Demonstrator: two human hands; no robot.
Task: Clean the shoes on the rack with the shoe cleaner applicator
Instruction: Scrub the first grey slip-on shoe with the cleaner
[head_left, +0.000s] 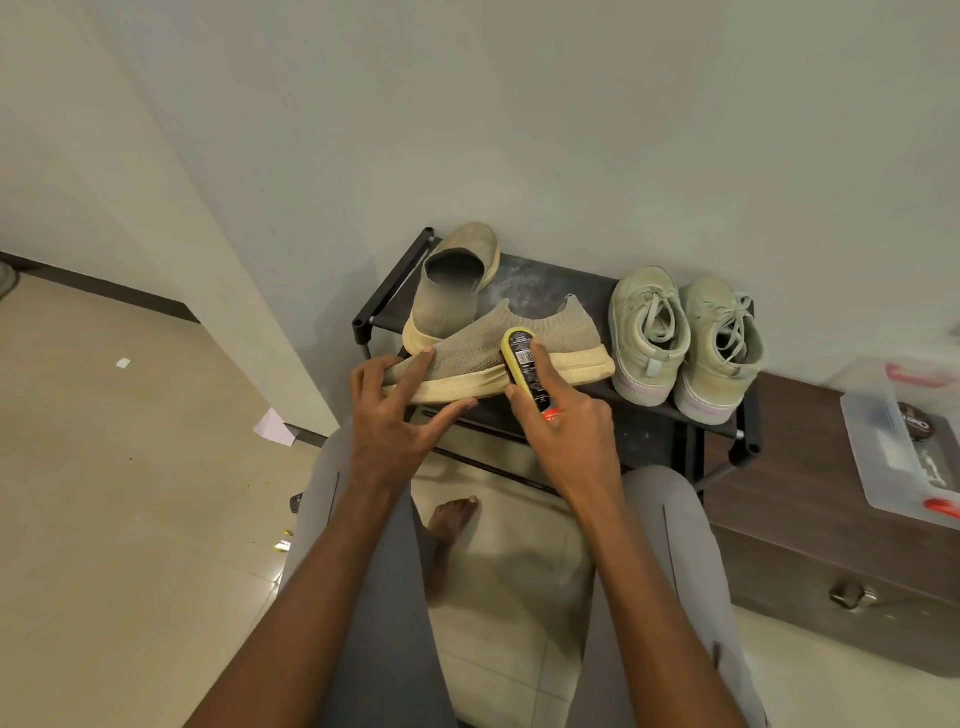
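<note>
one knit shoe (483, 358) lies sideways, toe in the left hand (397, 405); the right hand (563, 421) grips the applicator (524, 366) against its midsole.

Knit mesh shoe (483, 348) showing a rough cloth weave; floor tiles (130, 467) gleaming glossy; rack frame (395, 280) looking matt black.
</note>
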